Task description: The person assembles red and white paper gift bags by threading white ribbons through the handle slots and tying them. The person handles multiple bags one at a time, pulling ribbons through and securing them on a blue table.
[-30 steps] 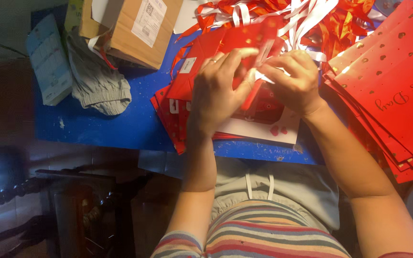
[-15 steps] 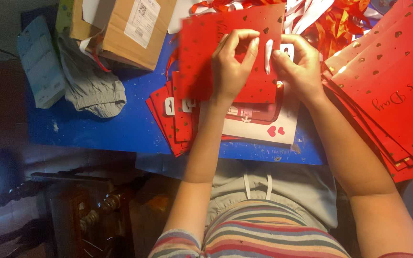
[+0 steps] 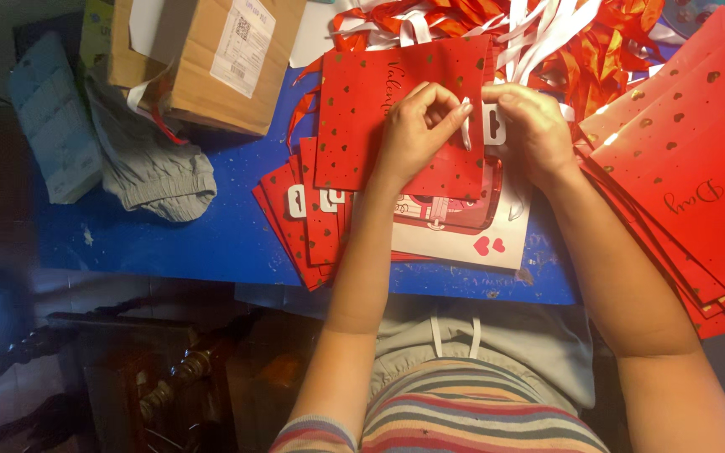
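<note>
Where the fingertips meet, the left hand [image 3: 417,126] pinches a thin white ribbon strand [image 3: 466,134] between thumb and forefinger, its other fingers curled over the face of a red gift bag [image 3: 362,126].

- Right hand [image 3: 530,126]: fingers bent and pressed on the bag's right edge, beside a white hang tab [image 3: 494,123]; whether they grip the tab or only press on it cannot be told.
- Red gift bag: flat, scattered with small gold hearts, lying at the middle of the blue table [image 3: 211,235], held under both hands.
- Beneath the bag: a white card with two red hearts [image 3: 480,243] and a clear-fronted packet showing a red and pink print [image 3: 442,210].
- Left of these: a fanned stack of folded red bags with white tabs [image 3: 304,210], partly under the held bag.
- Right: a spread pile of larger red bags with gold hearts [image 3: 698,168], overlapping, reaching the table edge.
- Behind: a tangle of red and white ribbons [image 3: 581,42].
- Far left: a cardboard box [image 3: 203,59], a grey cloth [image 3: 148,168] just below it, and a pale blue packet [image 3: 52,126] at the table's end.
</note>
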